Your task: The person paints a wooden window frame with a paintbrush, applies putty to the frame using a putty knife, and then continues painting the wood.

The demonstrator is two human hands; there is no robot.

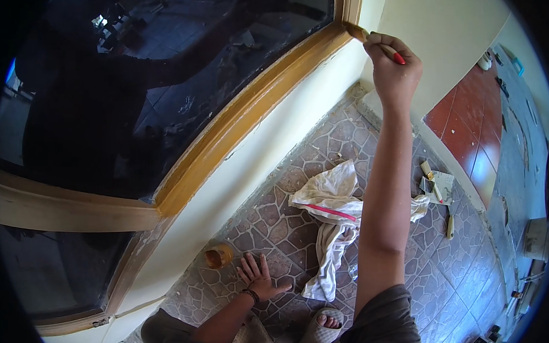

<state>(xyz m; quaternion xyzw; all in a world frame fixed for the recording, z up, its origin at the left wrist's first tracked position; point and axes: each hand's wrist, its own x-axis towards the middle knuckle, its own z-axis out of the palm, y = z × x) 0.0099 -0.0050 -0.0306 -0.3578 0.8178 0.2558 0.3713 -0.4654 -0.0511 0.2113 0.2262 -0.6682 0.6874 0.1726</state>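
Observation:
My right hand (394,70) is closed around the handle of a paintbrush (357,32), whose red end sticks out below the fist. The bristles touch the wooden window frame (240,104) near its upper right corner. Dark glass (187,59) fills the frame and reflects a person with a raised arm. Lower down, my left hand (260,281) has its fingers spread over the stone-patterned floor and holds nothing. Beside its fingertips stands a small orange-brown container (219,256); I cannot make out its contents.
A crumpled white cloth (328,203) with a red strip lies on the floor (272,238). Beyond my right arm are another brush (430,177) and a tool with a yellowish handle (450,226). Red tiles (470,118) lie at the upper right. Sandalled feet (323,327) show below.

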